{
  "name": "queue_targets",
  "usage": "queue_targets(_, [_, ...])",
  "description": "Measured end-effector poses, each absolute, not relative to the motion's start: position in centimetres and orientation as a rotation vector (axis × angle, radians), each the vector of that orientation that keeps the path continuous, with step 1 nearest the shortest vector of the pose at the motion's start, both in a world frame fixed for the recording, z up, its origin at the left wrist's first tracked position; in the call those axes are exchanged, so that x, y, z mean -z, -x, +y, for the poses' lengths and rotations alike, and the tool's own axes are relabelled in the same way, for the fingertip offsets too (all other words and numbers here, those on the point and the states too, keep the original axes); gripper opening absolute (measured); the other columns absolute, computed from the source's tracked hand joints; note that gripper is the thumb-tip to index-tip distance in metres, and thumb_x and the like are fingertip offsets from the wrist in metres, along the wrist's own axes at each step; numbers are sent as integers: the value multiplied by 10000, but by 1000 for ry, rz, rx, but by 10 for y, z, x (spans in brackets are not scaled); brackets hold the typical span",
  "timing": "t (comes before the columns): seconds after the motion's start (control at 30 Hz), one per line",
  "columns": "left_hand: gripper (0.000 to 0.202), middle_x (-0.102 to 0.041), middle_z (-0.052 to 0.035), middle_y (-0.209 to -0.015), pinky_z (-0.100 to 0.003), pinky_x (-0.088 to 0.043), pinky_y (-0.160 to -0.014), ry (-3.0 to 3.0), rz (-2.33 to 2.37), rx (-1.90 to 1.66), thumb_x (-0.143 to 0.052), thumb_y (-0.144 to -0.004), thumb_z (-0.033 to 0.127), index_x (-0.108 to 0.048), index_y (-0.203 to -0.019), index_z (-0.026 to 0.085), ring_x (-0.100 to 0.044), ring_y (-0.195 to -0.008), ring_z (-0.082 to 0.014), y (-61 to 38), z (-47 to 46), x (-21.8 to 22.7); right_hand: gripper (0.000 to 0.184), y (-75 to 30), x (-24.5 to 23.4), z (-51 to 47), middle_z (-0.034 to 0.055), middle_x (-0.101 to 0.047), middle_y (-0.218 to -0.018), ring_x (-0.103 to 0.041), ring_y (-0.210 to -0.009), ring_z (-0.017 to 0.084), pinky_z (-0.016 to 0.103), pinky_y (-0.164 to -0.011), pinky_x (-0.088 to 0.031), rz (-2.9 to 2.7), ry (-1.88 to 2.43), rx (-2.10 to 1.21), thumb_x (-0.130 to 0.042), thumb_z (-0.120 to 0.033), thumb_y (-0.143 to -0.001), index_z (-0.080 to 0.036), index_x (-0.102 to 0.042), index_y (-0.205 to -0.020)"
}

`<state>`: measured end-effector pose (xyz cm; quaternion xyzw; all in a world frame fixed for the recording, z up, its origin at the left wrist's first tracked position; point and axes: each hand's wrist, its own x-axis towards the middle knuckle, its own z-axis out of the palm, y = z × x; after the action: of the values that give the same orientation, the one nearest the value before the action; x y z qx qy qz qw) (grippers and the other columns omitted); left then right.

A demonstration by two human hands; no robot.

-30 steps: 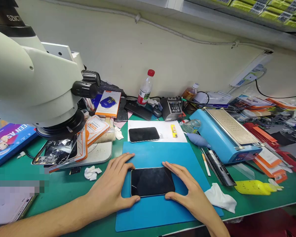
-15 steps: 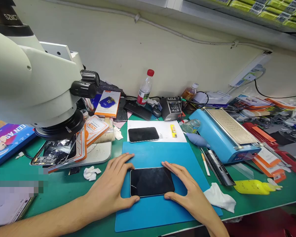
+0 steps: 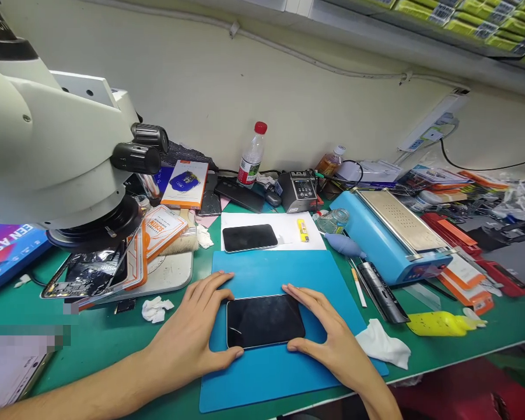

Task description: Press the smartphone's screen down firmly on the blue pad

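Observation:
A smartphone (image 3: 266,321) with a dark screen and pale frame lies flat, lengthwise, on a blue mat (image 3: 262,382). At its left end, my left hand (image 3: 196,326) grips it, the index finger by the upper corner and the thumb by the lower one. My right hand (image 3: 332,332) frames the other end, fingers along the top edge and thumb at the lower right corner. A second phone (image 3: 250,238) rests on white paper (image 3: 284,227) just behind the mat, beside a small yellow item (image 3: 303,231).
A microscope (image 3: 61,151) overhangs the left side above phone parts and orange-white boxes (image 3: 164,230). On the right are a blue heating machine (image 3: 376,239), a black tool (image 3: 382,291), a yellow bottle (image 3: 441,324) and crumpled tissue (image 3: 384,344). A red-capped bottle (image 3: 250,157) stands behind.
The whole view has shifted slightly, so everything appears a little further left. Both hands keep their place around the smartphone.

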<state>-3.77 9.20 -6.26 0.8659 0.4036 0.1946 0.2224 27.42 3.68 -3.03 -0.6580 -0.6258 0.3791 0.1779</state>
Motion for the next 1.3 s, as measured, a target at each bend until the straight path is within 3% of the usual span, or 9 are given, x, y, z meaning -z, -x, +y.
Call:
queue_targets(0.83, [602,-447,-106,-1641,-646,-442,-1189,-2391,1124,-537,-833,-818,442,-505,-1297,283,-365,-1541,-412,38,92,63,763,-275,32,38,-29,-460,-1620,-422,-1519,307,464,-1261,-377,-1744,1865,-1093,-799,-565,-873,-504,-474,-1560])
queue_targets(1.3, [606,-427,-104,-1647,-657,-422,-1199,-2383,1114,-500,-828,-823,444,-485,-1297,285,-341,-1551,-408,37,93,61,751,-276,33,37,-65,-469,-1604,-436,-1505,280,406,-1239,-395,-1734,1870,-1094,-811,-552,-869,-539,-477,-1542])
